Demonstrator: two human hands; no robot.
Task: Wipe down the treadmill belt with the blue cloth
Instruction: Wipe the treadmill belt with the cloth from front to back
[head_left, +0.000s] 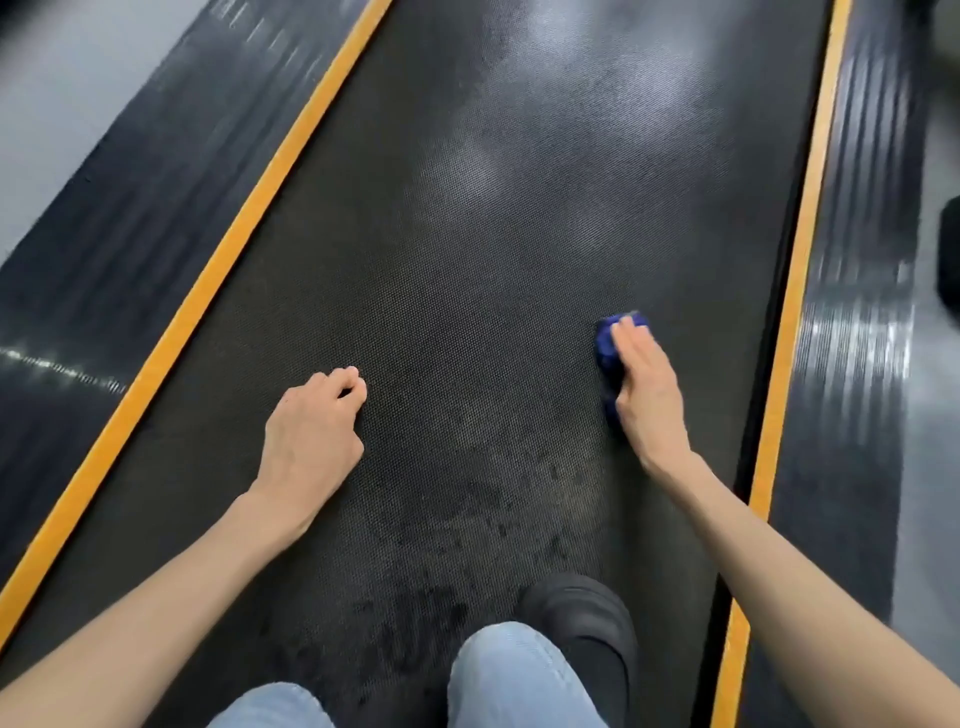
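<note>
The black textured treadmill belt (493, 249) runs away from me between two orange stripes. My right hand (641, 387) lies flat with straight fingers on the bunched blue cloth (605, 348), pressing it to the belt near the right stripe. Only the cloth's left side and front tip show from under the hand. My left hand (311, 428) rests on the belt left of centre, its fingers curled under and holding nothing. Dark speckled marks lie on the belt close to me.
Orange stripes (244, 244) (795, 291) border the belt, with ribbed black side rails (119, 228) (857, 312) outside them. My jeans-clad knees (509, 675) and a black shoe (587, 618) are on the near end of the belt. Grey floor lies beyond both rails.
</note>
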